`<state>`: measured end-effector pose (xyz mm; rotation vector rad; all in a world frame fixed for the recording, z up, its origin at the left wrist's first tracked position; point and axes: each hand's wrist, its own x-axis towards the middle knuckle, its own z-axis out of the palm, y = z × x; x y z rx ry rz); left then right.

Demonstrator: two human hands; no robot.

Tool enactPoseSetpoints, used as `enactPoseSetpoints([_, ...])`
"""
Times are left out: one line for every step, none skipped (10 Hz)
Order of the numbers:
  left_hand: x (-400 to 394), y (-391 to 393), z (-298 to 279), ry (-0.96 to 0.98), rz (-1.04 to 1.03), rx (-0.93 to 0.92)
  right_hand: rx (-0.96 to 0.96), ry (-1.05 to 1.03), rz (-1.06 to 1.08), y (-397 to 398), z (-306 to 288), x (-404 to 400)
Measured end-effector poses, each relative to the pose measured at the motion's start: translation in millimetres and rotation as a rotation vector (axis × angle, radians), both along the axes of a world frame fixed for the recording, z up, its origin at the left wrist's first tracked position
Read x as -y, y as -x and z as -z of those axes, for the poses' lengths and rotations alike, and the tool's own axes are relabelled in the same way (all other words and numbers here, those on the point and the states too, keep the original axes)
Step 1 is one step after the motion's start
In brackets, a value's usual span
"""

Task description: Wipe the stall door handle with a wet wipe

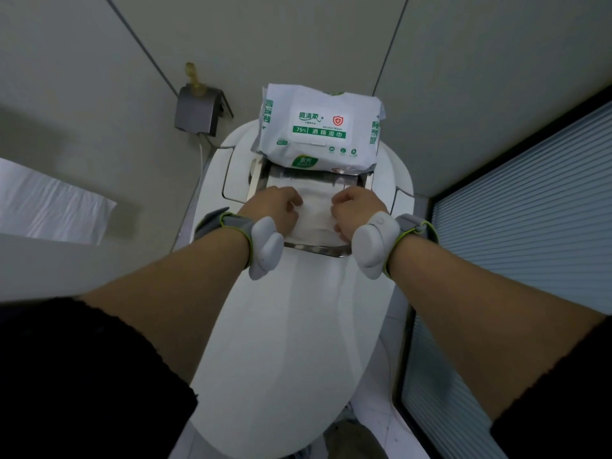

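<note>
Hands both pinch a flat white wet wipe (314,215) on the shiny metal tray (318,250), left hand (276,207) clamping its left edge, right hand (356,210) its right; no door handle shows

The wipe pack (320,130) is white with green bands, green characters and a small red shield. The wet wipe (316,217) under the hands is plain white, lying in a silvery metal tray (318,250). The toilet lid (291,342) is glossy white. Both wrist bands (231,223) are grey, edged in lime green, with white pods. The sleeves (82,376) are black, and the wall box (197,111) is dark grey.
</note>
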<state>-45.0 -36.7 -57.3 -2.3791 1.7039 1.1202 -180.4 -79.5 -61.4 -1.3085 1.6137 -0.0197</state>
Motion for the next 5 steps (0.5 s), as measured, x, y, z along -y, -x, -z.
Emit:
enactPoseSetpoints([0.7, -1.5, 2.0, 0.037, -0.055, -0.015, 0.047, 0.052, 0.032, -1.4, -3.4, -1.5])
enactPoseSetpoints([1.5, -1.7, 3.8, -0.006, -0.015, -0.020, 0.051, 0.067, -0.004, -2.6, -4.8, -3.2])
enactPoseSetpoints([1.8, -4.3, 5.2, 0.010, -0.015, -0.047, -0.017, 0.071, -0.073, -2.3, -3.1, -3.9])
enactPoseSetpoints([3.5, -7.4, -0.2, 0.046, -0.069, -0.078, -0.012, 0.150, -0.028, -0.9, -12.2, -6.6])
enactPoseSetpoints([5.8, -13.4, -4.4, 0.082, -0.180, -0.103, -0.011, 0.150, -0.012, -4.7, -15.6, -7.7])
